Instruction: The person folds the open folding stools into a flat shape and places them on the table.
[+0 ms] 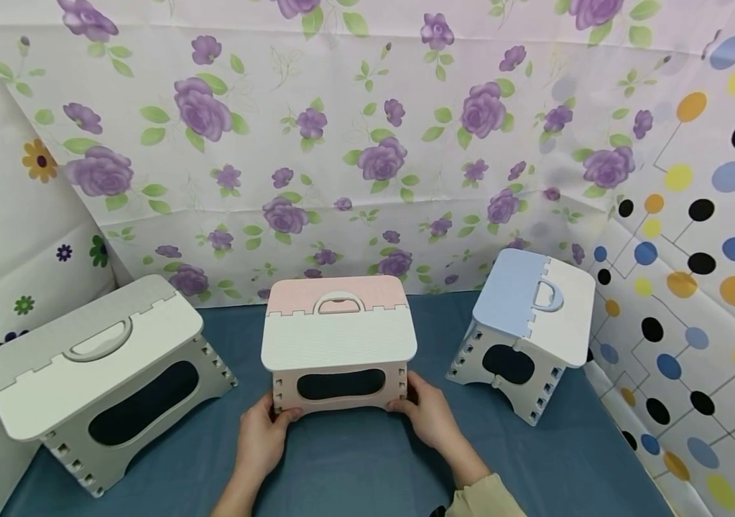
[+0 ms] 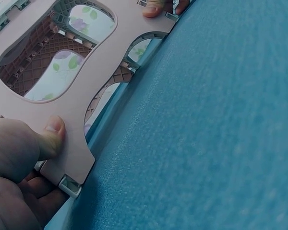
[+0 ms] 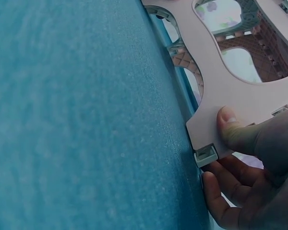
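Note:
A pink and white folding step stool stands unfolded on the blue cloth, in the middle of the head view. Its handle lies flat on the top. My left hand grips the stool's lower left leg, thumb on the front panel and fingers curled behind the side. At the lower right leg, my right hand holds on the same way, its thumb pressed on the front panel. Both wrist views show the stool's feet at the cloth and its ribbed inside through the oval opening.
To the left stands a larger grey and white folding stool, set at an angle. A blue and white folding stool stands on the right. Flowered fabric hangs behind, and dotted fabric covers the right side. Blue cloth covers the table.

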The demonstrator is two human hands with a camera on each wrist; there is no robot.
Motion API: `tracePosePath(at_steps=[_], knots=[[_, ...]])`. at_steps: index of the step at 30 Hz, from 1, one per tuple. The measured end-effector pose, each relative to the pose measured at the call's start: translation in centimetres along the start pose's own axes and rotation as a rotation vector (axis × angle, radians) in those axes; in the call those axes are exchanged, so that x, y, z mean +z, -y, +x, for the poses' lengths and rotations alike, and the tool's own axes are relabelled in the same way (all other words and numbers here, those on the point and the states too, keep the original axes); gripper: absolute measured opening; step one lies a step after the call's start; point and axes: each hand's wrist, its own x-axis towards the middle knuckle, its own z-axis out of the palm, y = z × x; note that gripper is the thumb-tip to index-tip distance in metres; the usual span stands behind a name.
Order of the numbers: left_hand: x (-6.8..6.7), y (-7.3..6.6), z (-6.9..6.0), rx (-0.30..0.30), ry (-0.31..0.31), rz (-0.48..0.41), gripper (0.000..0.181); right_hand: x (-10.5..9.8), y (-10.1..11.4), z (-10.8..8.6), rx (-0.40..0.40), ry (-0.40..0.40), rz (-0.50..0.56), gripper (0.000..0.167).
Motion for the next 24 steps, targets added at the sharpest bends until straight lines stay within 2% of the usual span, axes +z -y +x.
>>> tracePosePath(at_steps=[10,24], knots=[[0.06,-0.07,-0.21,-0.004,-0.003,-0.007,0.027,0.25,0.11,-0.34,-0.016,-0.018,-0.047,0.033],[-0.03,0.04,-0.04,0.018,-0.007,-0.007,0.025,0.34,0.32,-0.09,-0.025,-0.028,-0.059,0.029]])
